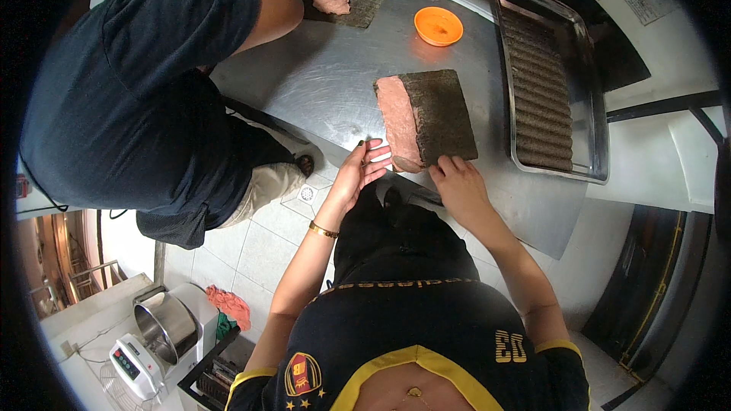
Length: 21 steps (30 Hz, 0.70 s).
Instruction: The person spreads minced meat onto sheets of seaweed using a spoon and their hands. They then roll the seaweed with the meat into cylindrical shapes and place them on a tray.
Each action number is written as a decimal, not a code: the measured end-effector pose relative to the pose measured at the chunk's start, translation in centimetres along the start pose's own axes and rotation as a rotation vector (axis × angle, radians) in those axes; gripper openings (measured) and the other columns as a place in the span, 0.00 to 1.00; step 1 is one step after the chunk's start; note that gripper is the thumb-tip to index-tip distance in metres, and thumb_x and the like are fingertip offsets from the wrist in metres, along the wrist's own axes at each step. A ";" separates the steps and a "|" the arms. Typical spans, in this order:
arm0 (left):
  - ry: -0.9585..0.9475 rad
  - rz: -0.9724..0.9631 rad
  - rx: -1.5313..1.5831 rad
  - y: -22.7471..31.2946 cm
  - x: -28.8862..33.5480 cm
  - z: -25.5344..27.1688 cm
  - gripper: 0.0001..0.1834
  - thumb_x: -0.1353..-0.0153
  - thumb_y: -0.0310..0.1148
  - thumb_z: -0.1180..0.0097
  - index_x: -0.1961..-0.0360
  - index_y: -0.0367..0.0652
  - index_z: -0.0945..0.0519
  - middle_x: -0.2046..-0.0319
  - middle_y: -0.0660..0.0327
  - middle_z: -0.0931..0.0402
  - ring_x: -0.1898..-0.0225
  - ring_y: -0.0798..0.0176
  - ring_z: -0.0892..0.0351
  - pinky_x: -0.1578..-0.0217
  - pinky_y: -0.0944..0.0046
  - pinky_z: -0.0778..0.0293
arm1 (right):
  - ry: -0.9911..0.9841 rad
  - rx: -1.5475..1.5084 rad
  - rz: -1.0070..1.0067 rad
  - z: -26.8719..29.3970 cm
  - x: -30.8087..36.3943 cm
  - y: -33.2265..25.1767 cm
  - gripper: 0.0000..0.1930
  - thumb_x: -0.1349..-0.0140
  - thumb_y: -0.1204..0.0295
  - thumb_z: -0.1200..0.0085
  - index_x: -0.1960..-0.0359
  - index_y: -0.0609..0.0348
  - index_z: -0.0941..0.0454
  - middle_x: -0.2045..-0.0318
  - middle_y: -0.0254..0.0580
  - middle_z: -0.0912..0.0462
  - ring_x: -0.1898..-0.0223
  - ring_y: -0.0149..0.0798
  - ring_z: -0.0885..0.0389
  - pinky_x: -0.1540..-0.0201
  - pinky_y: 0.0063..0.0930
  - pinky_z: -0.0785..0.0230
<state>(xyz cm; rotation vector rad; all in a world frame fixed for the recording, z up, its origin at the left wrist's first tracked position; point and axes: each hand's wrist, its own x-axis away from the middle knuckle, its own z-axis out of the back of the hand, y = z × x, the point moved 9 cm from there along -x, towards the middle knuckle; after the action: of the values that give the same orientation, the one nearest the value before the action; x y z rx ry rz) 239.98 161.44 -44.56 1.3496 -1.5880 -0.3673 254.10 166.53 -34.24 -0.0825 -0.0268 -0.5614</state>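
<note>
A dark seaweed sheet [445, 110] lies at the near edge of the steel table, in front of me. Pink meat paste [397, 116] covers a strip along its left side, and the strip's near end looks slightly folded over. My left hand [356, 176] is beside that near left corner, palm turned up and fingers stretched out; whether the fingertips touch the sheet I cannot tell. With bent fingers, my right hand [460, 189] grips the sheet's near edge toward its right corner.
Right of the sheet, a deep metal tray [504, 76] holds several dark rolls [539, 99] in a row. An orange bowl [459, 21] stands farther back on the steel table [304, 80]. At left, a co-worker [145, 84] leans over another sheet [369, 1] with pink paste. A mixer [141, 361] stands lower left.
</note>
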 end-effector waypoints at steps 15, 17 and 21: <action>-0.016 -0.008 0.034 0.0 0.2 0.1 0.25 0.29 0.45 0.71 0.42 0.36 0.38 0.46 0.51 0.30 0.49 0.59 0.25 0.51 0.66 0.27 | 0.020 -0.215 0.011 1.3 1.9 -0.7 0.12 0.48 0.74 0.52 0.62 0.61 0.22 0.66 0.42 0.27 0.60 0.44 0.26 0.58 0.37 0.30; 0.013 -0.017 -0.052 -0.1 0.1 0.5 0.22 0.30 0.41 0.66 0.43 0.36 0.37 0.47 0.52 0.29 0.50 0.60 0.25 0.51 0.67 0.27 | 0.028 -0.233 0.008 2.1 2.0 0.3 0.13 0.48 0.75 0.53 0.61 0.61 0.22 0.65 0.42 0.27 0.60 0.44 0.26 0.58 0.37 0.30; 0.037 -0.076 -0.241 -0.2 -0.2 0.8 0.18 0.35 0.28 0.54 0.45 0.35 0.34 0.51 0.55 0.26 0.52 0.64 0.24 0.52 0.69 0.27 | 0.054 -0.135 -0.029 2.7 1.3 2.3 0.13 0.48 0.76 0.54 0.61 0.61 0.22 0.65 0.41 0.27 0.59 0.44 0.27 0.58 0.37 0.31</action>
<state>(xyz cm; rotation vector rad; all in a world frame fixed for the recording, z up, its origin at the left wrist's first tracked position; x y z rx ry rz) 239.48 161.25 -45.18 1.2249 -1.4154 -0.5587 256.44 167.98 -31.64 -0.1984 0.0628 -0.5942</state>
